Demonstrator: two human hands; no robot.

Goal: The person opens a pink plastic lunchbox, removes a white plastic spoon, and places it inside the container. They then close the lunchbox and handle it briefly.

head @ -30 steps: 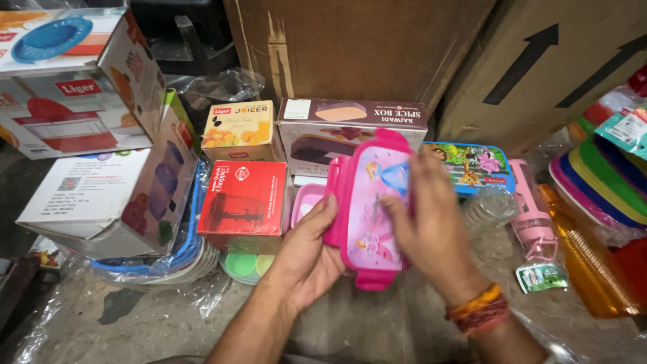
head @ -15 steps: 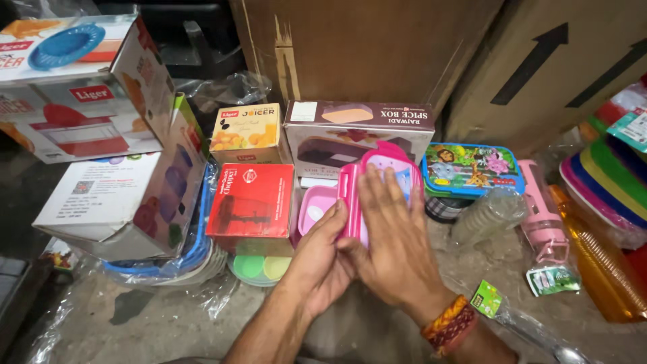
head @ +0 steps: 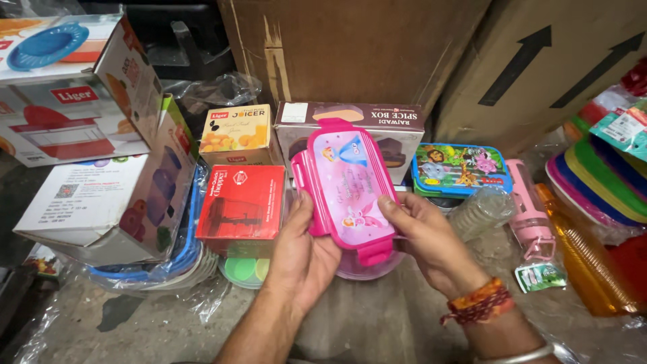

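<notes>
We see 2 bare hands holding up a pink lunch box lid (head: pixel 349 187) with a cartoon picture on it. The left hand (head: pixel 304 253) holds the lid's left edge, with the thumb on top and the fingers curled under it. The right hand (head: pixel 427 241) grips the lid's right side, thumb pressed on the front near the bottom clip. The lid is tilted and sits in the middle, above a pink round box bottom (head: pixel 369 264) that peeks out under it. Just left of the lid is a red box (head: pixel 241 202), and green round lids (head: pixel 247 269) lie below that. Behind the lid stands a brown spice box (head: pixel 350 128). To the right we see a blue lunch box with animals (head: pixel 460 168), a clear bottle (head: pixel 482 210) and a pink bottle (head: pixel 528 216). A big white box (head: pixel 101 202) lies far left
</notes>
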